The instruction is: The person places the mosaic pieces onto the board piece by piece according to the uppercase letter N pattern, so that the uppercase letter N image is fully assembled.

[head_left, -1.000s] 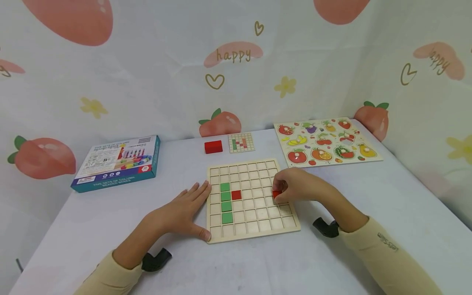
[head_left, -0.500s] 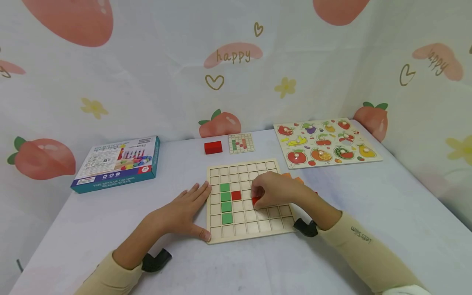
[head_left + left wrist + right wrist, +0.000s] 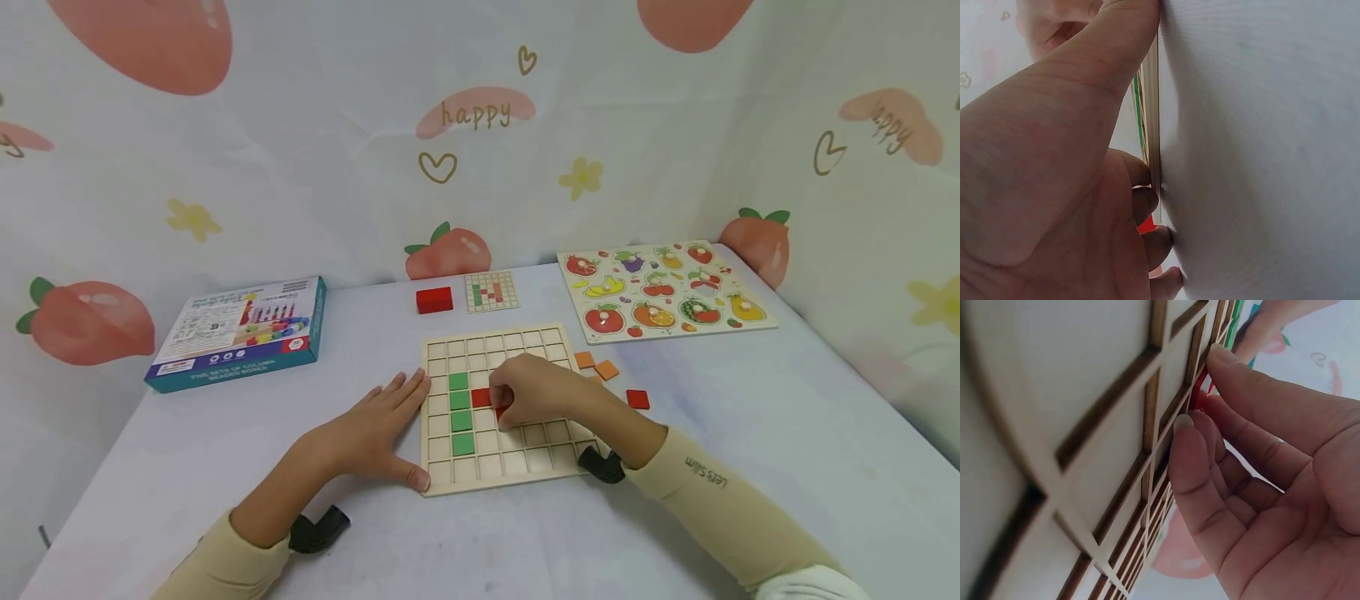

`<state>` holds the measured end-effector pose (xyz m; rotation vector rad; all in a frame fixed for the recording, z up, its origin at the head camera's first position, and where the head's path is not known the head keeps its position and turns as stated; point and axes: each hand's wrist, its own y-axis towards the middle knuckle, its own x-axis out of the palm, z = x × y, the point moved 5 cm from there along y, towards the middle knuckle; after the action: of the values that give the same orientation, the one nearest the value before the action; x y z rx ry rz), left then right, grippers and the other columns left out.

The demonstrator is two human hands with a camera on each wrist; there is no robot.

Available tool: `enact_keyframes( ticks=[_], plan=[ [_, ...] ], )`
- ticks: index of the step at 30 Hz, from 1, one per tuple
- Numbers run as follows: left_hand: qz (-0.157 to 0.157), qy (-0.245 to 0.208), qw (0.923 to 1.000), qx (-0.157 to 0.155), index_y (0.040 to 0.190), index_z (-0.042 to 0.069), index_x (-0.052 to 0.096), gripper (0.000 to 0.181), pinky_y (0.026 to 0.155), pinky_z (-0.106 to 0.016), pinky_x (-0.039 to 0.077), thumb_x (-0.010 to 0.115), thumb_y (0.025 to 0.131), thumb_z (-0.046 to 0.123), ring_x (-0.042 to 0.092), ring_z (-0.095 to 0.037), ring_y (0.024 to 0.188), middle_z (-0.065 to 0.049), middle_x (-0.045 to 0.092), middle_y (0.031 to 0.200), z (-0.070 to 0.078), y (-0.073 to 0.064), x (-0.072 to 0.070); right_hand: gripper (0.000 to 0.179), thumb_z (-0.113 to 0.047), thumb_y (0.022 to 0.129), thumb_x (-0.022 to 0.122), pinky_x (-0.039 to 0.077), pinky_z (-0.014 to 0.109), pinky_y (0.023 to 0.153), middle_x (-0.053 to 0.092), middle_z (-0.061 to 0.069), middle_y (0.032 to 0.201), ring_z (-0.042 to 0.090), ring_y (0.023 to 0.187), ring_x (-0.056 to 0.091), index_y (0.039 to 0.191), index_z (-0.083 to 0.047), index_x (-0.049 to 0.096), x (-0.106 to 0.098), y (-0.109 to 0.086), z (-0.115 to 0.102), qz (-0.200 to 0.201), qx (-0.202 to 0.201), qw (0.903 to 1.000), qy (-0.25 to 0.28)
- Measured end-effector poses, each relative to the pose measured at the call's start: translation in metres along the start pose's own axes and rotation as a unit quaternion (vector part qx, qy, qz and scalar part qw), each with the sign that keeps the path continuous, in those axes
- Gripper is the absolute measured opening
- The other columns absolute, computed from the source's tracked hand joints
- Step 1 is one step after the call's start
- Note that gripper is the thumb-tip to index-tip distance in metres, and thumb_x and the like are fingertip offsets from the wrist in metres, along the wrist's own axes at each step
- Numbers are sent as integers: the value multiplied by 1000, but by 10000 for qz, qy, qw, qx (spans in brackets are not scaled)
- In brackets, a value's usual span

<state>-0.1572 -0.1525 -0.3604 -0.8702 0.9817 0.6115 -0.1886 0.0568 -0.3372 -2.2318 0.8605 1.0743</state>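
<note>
A wooden grid board (image 3: 517,480) lies on the table. Four-sided green tiles (image 3: 461,421) form a column in its left part, and a red tile (image 3: 479,398) sits just right of them. My left hand (image 3: 371,437) lies flat beside the board, fingers and thumb spread along its left edge. Over the middle of the grid, my right hand (image 3: 536,388) pinches another red tile (image 3: 1198,391) between thumb and fingers, near the cell diagonally below the placed red one. The fingers hide most of this tile in the head view, and its exact seating cannot be told.
Loose orange tiles (image 3: 607,369) and a red tile (image 3: 637,399) lie right of the board, partly behind the right forearm. At the back are a small pattern card (image 3: 491,292), a red block (image 3: 434,300) and a fruit puzzle board (image 3: 667,292). A boxed set (image 3: 236,333) lies at left.
My right hand has moved left across the board with the red tile, from its right edge to the middle. Loose tiles on the right have come into view. The left hand stays put.
</note>
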Motion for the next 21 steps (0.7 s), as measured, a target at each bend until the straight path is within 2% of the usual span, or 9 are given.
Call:
enact_keyframes(
  ticks=[12,21],
  plan=[
    [27,-23,10000,64,162,10,12,134,119,-57,10,73,65,78,1,-35,152,-8,7,168,1,-2,-1,16,-10,81,85,50,27,72,61,-7,78,12,77,56,89,-13,71,-3,-16,8,42,225,9994,255],
    [15,15,10000,35,162,10,12,134,119,-57,10,73,65,78,0,-35,152,-8,7,168,2,-2,-2,12,-10,82,82,51,29,72,62,-6,79,13,77,57,90,-12,72,-18,-43,43,210,327,9973,626]
  ],
)
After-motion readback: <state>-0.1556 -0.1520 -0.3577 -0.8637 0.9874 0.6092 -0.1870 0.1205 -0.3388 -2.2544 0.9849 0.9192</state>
